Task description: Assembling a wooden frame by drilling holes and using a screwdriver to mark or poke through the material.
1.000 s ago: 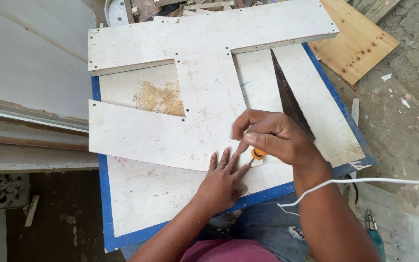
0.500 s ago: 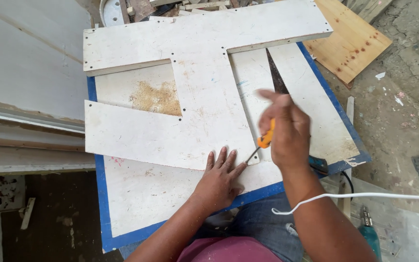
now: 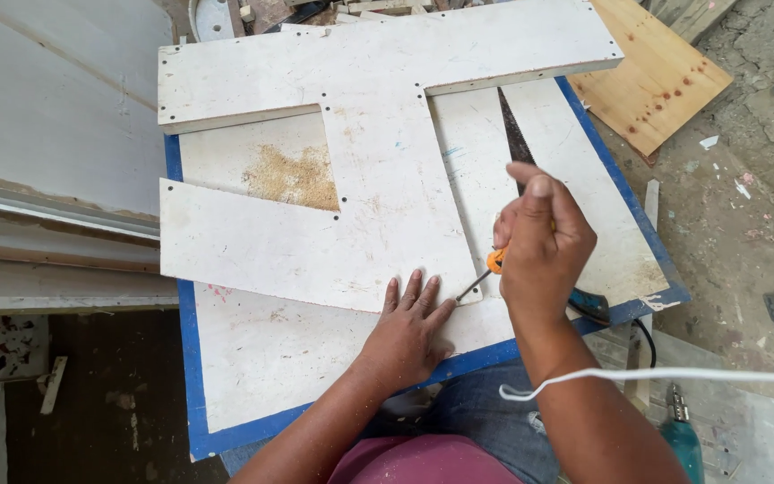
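From above, my right hand is wrapped around an orange-handled screwdriver, its thin shaft angled down to the lower corner of the white cut-out board. My left hand lies flat with fingers spread, empty, pressing that board's near edge onto the blue-edged panel beneath. The board looks stiff and fairly light, with a smooth face that could slide, so it's best held down by the edges. A handsaw lies just beyond, sawdust in the cut-out. No packages, labels or signs show.
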